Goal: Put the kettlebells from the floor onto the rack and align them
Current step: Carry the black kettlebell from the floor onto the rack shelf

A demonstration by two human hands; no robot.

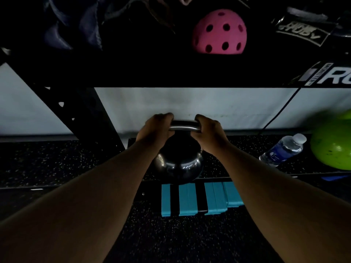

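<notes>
A dark, shiny kettlebell (178, 164) with a steel handle is in the middle of the view, over the front edge of the rack's low shelf (237, 164). My left hand (154, 130) grips the left end of the handle and my right hand (209, 132) grips the right end. Whether the kettlebell's base rests on the shelf is hidden by its own body. A green kettlebell (334, 147) stands on the same shelf at the far right, partly cut off by the frame edge.
A plastic water bottle (283, 149) lies on the shelf beside the green kettlebell. Teal blocks (197, 199) sit on the speckled floor just below the kettlebell. A black rack upright (81, 111) slants at left. Overhead, an upper shelf holds a pink perforated ball (219, 32).
</notes>
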